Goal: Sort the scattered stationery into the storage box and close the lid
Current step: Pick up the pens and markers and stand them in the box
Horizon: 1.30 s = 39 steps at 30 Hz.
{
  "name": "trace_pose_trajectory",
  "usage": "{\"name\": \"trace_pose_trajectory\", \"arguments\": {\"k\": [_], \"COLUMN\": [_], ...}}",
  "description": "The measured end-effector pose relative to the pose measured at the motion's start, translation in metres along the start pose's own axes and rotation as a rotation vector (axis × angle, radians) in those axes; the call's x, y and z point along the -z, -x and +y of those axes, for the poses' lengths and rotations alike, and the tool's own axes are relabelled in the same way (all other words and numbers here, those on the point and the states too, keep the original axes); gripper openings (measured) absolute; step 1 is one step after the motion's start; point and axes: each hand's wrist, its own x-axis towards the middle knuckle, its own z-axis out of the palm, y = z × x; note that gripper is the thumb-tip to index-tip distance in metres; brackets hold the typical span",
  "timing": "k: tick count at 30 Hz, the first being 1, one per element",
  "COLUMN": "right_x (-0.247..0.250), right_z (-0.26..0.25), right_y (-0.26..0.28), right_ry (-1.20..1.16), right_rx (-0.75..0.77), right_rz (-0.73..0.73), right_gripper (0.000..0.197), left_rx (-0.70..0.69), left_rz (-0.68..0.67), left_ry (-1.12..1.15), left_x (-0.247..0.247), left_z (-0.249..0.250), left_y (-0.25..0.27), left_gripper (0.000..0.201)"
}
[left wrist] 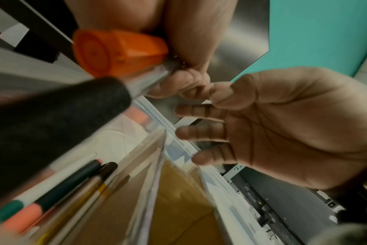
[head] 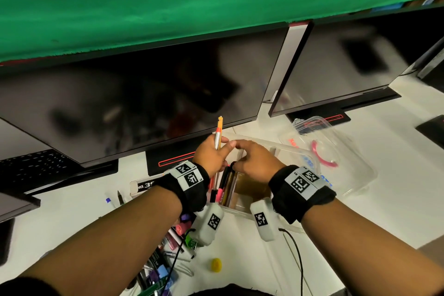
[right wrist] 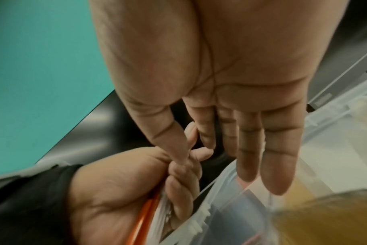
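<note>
My left hand [head: 211,154] grips a bundle of pens [head: 219,134] upright over the left end of the clear storage box [head: 237,210]. In the left wrist view its curled fingers [left wrist: 178,82] hold an orange-capped pen [left wrist: 115,51] and a black-gripped pen [left wrist: 52,124]. Several pens [head: 228,185] lie in the box's left compartment [left wrist: 73,182]. My right hand [head: 254,158] hovers over the box's far rim with straight fingers [right wrist: 251,149] and holds nothing; its thumb touches the left hand [right wrist: 119,190]. The clear lid [head: 348,170] lies to the right of the box.
Loose stationery [head: 168,259] is heaped at the near left, with a small yellow item [head: 215,265] beside it. A white carton [head: 144,185] and two pens [head: 115,199] lie left of the box. Two dark monitors [head: 144,103] stand close behind. A keyboard [head: 31,168] sits far left.
</note>
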Motion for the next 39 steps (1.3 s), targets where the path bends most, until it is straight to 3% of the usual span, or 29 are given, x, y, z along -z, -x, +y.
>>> {"name": "trace_pose_trajectory", "arguments": {"k": [4, 9, 13, 20, 22, 25, 27, 29, 31, 34, 39], "right_x": [-0.01, -0.027, -0.042, -0.053, -0.053, -0.056, -0.059, -0.06, -0.06, -0.059, -0.056], "right_z": [0.012, 0.038, 0.068, 0.084, 0.083, 0.08, 0.078, 0.076, 0.076, 0.075, 0.075], "right_y": [0.013, 0.036, 0.044, 0.052, 0.054, 0.054, 0.056, 0.058, 0.059, 0.058, 0.056], "right_ry": [0.178, 0.35, 0.463, 0.45, 0.47, 0.479, 0.494, 0.51, 0.521, 0.521, 0.496], "right_rx": [-0.049, 0.155, 0.278, 0.292, 0.27, 0.251, 0.243, 0.236, 0.231, 0.217, 0.218], "right_rz": [-0.053, -0.073, -0.124, -0.053, -0.049, -0.049, -0.055, -0.061, -0.069, -0.08, -0.068], "right_gripper": [0.04, 0.05, 0.073, 0.082, 0.083, 0.083, 0.08, 0.08, 0.082, 0.069, 0.065], "left_rx": [0.086, 0.079, 0.073, -0.065, -0.159, -0.269, -0.267, -0.255, -0.243, -0.212, -0.225], "left_rz": [-0.044, -0.176, -0.227, -0.211, -0.251, -0.48, -0.589, -0.616, -0.618, -0.582, -0.301], "left_ry": [-0.044, -0.377, -0.393, -0.461, -0.63, -1.115, -1.343, -1.453, -1.484, -1.454, -1.189], "left_x": [-0.004, -0.007, -0.001, 0.015, 0.023, 0.02, 0.01, 0.004, 0.002, 0.005, 0.014], "left_z": [-0.005, -0.014, -0.014, -0.019, -0.018, -0.014, -0.01, -0.006, -0.002, 0.008, 0.023], "left_y": [-0.002, -0.002, 0.003, 0.024, 0.032, 0.042, 0.045, 0.044, 0.043, 0.043, 0.037], "left_gripper": [0.046, 0.063, 0.056, 0.037, 0.035, 0.028, 0.023, 0.022, 0.022, 0.022, 0.019]}}
